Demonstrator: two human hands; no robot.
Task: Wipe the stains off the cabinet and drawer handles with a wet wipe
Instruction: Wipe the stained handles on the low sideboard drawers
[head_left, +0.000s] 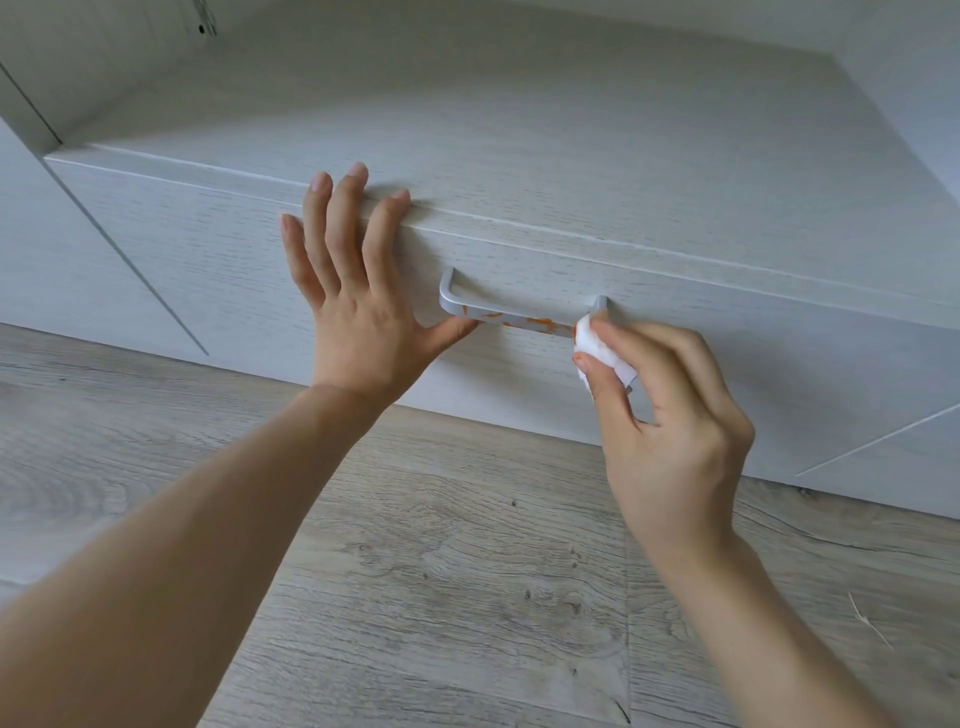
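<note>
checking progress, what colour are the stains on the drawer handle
Orange smears on the silver metal drawer handle, clearest in the head view.

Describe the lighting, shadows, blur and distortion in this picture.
Head view: soft, even daylight with no glare; the left hand casts only a faint shadow on the drawer front; the handle and wipe look sharp; the wide lens bends the drawer's edges and the floor lines.

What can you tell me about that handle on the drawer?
The handle is a slim, silvery, metal-looking bar with two short legs fixed to the pale wood-grain drawer front. Orange stains streak its front. The left hand touches its left end with the thumb; the right hand presses a white wipe against its right end.
</note>
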